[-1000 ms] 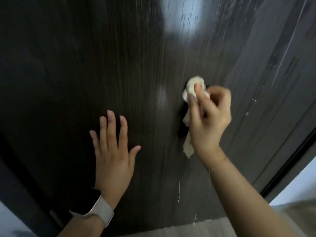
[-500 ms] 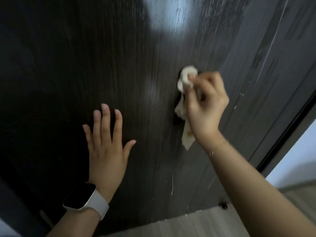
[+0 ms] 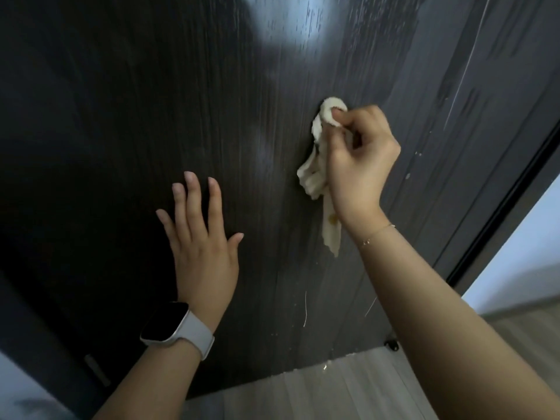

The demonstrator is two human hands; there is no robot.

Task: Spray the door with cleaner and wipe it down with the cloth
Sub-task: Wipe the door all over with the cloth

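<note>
A dark wood-grain door (image 3: 121,122) fills most of the view, with wet streaks and a bright reflection near the top. My right hand (image 3: 359,165) grips a crumpled cream cloth (image 3: 315,174) and holds it against the door right of centre; a loose tail of cloth hangs below the hand. My left hand (image 3: 201,237) lies flat on the door with fingers straight and spread, lower and to the left. A watch sits on its wrist. No spray bottle is in view.
The door frame (image 3: 500,207) runs diagonally at the right, with a pale wall (image 3: 524,256) beyond it. Grey wood-look floor (image 3: 333,389) lies below the door's bottom edge. A small black door stop (image 3: 391,344) sits at the door's lower right corner.
My right hand has curled tighter around the cloth and shifted slightly up the door. My left hand stays flat on the door. The view has tilted down, showing more floor.
</note>
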